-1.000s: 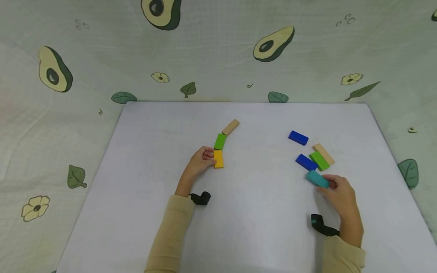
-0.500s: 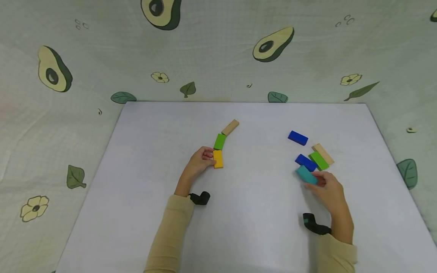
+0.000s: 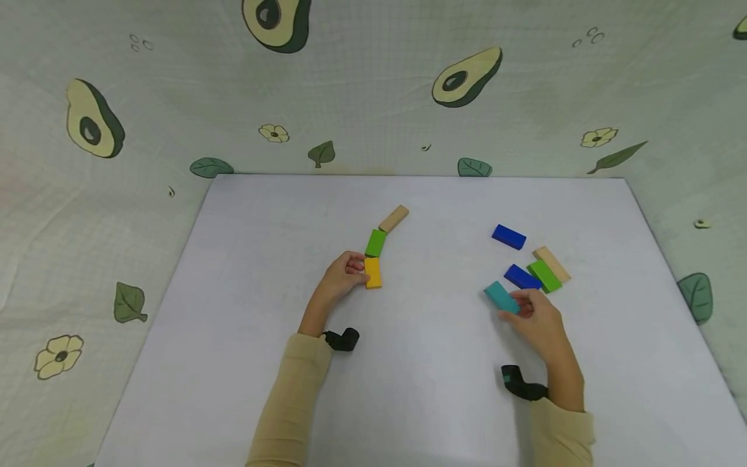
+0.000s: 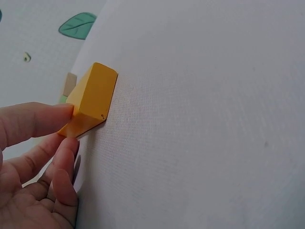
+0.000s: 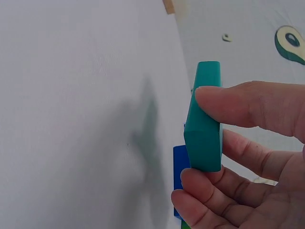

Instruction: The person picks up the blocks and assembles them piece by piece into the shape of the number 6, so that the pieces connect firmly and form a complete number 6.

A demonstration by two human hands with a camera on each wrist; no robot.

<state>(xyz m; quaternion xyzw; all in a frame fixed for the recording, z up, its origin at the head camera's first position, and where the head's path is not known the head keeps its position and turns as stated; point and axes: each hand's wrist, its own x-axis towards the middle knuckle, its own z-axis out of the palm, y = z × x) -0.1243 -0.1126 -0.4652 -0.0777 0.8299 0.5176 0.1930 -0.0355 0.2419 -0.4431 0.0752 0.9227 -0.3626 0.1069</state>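
On the white tabletop [image 3: 432,370], the left hand [image 3: 340,274] pinches a yellow block [image 3: 374,274], its dark mark [image 4: 103,116] too small to read. The right hand [image 3: 538,324] grips a teal block [image 3: 500,296].

Head: yellow blk [image 3: 373,273] part hidden by L hand [image 3: 340,275]; teal blk [image 3: 500,296] near end hidden by R hand [image 3: 538,319]. L sleeve [image 3: 294,402], R sleeve [image 3: 561,433], wht tabletop [image 3: 432,395] cut at btm; avocado print [image 3: 276,24] cut at top. L wrist: green blk [image 4: 63,99] mostly hidden, sliver only; dark mark [image 4: 102,116] on yellow too small to read. R wrist: blue blk [image 5: 180,162] part hidden behind teal; 2nd green blk [image 5: 185,224] cut at btm; shadow [image 5: 148,138] blurred.
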